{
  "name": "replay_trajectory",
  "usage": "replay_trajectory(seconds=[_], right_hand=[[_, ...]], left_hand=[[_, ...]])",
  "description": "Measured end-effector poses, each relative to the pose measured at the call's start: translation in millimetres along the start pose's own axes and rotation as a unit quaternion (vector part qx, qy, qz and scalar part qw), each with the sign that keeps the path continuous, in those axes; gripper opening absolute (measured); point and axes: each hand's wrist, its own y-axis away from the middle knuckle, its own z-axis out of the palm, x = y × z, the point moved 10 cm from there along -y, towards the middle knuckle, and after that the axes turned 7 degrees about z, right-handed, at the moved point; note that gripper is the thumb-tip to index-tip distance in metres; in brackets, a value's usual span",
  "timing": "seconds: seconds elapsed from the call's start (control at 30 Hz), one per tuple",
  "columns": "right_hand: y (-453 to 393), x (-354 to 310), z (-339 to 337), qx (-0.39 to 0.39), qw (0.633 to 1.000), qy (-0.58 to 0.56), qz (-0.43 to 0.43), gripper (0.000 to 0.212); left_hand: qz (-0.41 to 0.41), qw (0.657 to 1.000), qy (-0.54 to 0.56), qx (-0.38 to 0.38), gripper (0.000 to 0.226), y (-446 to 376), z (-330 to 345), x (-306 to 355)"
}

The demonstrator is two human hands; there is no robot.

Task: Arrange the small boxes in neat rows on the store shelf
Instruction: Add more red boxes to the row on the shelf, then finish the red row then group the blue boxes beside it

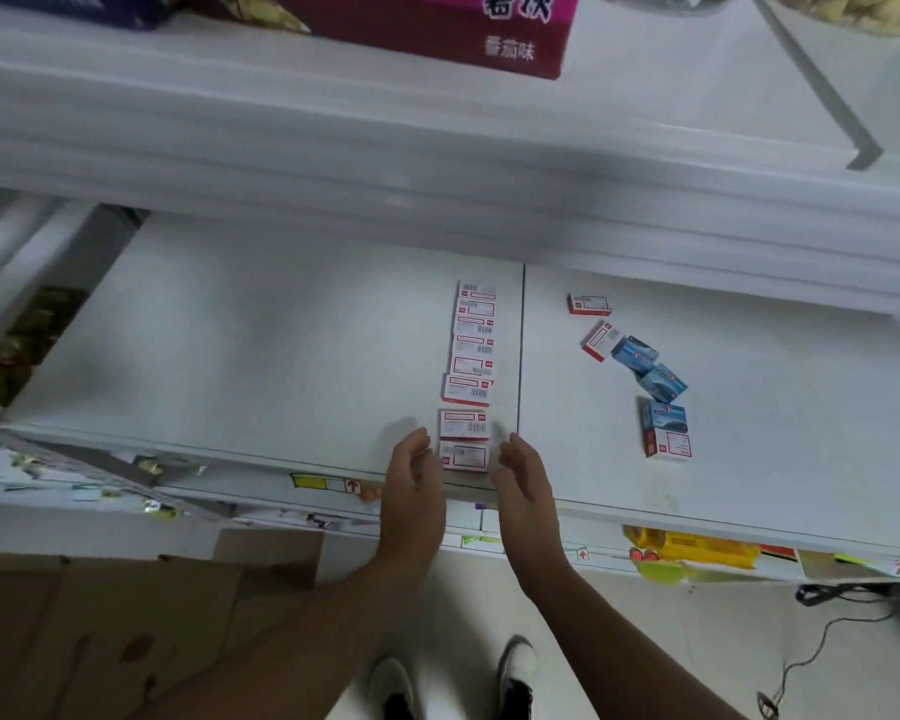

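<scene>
A row of 8 red-and-white boxes runs front to back on the white shelf; barcodes show, print unreadable; left hand and right hand, fingers straight, flank the front box; 3 blue boxes lie scattered right.

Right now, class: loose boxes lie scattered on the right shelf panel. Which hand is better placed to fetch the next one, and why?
The right hand. It sits beside the row of boxes, on the side nearer the scattered boxes across the panel seam. The left hand would have to cross over the row.
</scene>
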Motion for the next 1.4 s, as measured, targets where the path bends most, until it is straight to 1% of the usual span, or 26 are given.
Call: replay_trajectory(seconds=[0.07, 0.1, 0.2, 0.27, 0.37, 0.5, 0.6, 0.73, 0.83, 0.9, 0.93, 1.0, 1.07, 1.1, 1.17, 1.27, 1.37, 1.4], right_hand=[[-3, 3, 8, -0.011, 0.999, -0.041, 0.015, 0.026], [-5, 5, 12, -0.011, 0.998, -0.057, 0.027, 0.029], [-9, 4, 24, -0.008, 0.995, -0.086, 0.044, 0.042], [-11, -2, 29, -0.010, 0.995, -0.093, 0.041, 0.050], [-19, -7, 30, -0.015, 0.994, -0.100, 0.045, 0.053], [-37, -11, 27, -0.013, 0.992, -0.114, 0.045, 0.049], [-51, -15, 26, -0.019, 0.993, -0.110, 0.046, 0.051], [-67, -32, 29, -0.019, 0.995, -0.087, 0.043, 0.055], [-80, -43, 31, -0.027, 0.996, -0.064, 0.049, 0.066], [-88, -50, 33, -0.043, 0.996, -0.052, 0.050, 0.067], [-92, -53, 33, -0.050, 0.996, -0.046, 0.050, 0.067], [-94, -62, 31, -0.054, 0.997, -0.030, 0.044, 0.063], [-96, -66, 27, -0.055, 0.998, -0.012, 0.036, 0.048], [-93, -68, 26, -0.059, 0.998, -0.003, 0.032, 0.037], [-89, -69, 20, -0.058, 0.998, 0.022, 0.027, 0.029], [-80, -77, 9, -0.052, 0.995, 0.090, -0.006, 0.047], [-70, -85, -6, -0.049, 0.987, 0.151, -0.026, 0.050], [-68, -87, -10, -0.050, 0.984, 0.170, -0.032, 0.051]], left_hand=[[-0.018, 0.998, 0.054, 0.005, 0.024, 2, 11, 3], [-0.031, 0.996, 0.085, 0.011, 0.025, 0, 16, 3], [-0.069, 0.986, 0.152, 0.023, 0.040, -7, 24, -1], [-0.075, 0.983, 0.167, 0.006, 0.051, -14, 32, -5], [-0.063, 0.984, 0.165, -0.024, 0.056, -25, 42, -1], [-0.039, 0.985, 0.162, -0.036, 0.050, -41, 50, 13], [-0.020, 0.987, 0.151, -0.048, 0.050, -54, 56, 21], [-0.009, 0.988, 0.140, -0.063, 0.058, -74, 63, 37], [-0.022, 0.989, 0.137, -0.050, 0.058, -91, 65, 46], [-0.026, 0.990, 0.131, -0.041, 0.070, -100, 64, 51], [-0.028, 0.990, 0.130, -0.038, 0.074, -105, 65, 52], [-0.036, 0.991, 0.127, -0.037, 0.072, -111, 65, 51], [-0.045, 0.991, 0.123, -0.036, 0.067, -113, 62, 51], [-0.044, 0.991, 0.118, -0.039, 0.065, -113, 61, 52], [-0.027, 0.994, 0.087, -0.053, 0.058, -110, 56, 59], [0.007, 0.997, 0.012, -0.079, 0.049, -106, 44, 63], [0.034, 0.990, -0.087, -0.110, 0.062, -99, 32, 66], [0.044, 0.985, -0.116, -0.121, 0.063, -95, 29, 69]])
